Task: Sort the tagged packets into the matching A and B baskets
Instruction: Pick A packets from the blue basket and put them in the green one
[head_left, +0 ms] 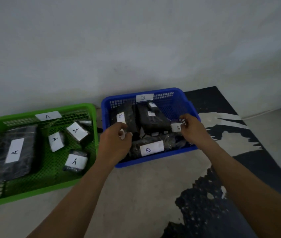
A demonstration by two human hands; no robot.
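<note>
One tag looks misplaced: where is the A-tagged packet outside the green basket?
Head view: the A-tagged packet sits at the right side of the blue B basket, pinched by the right hand, just right of a large dark packet.

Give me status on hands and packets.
Right hand pinches A-tagged packet inside blue B basket. Left hand grips dark packet there. Green A basket unobstructed.

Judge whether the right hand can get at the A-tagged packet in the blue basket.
Probably yes: the right hand touches the A-tagged packet, which lies on top by the blue basket's right wall, nothing over it.
</note>
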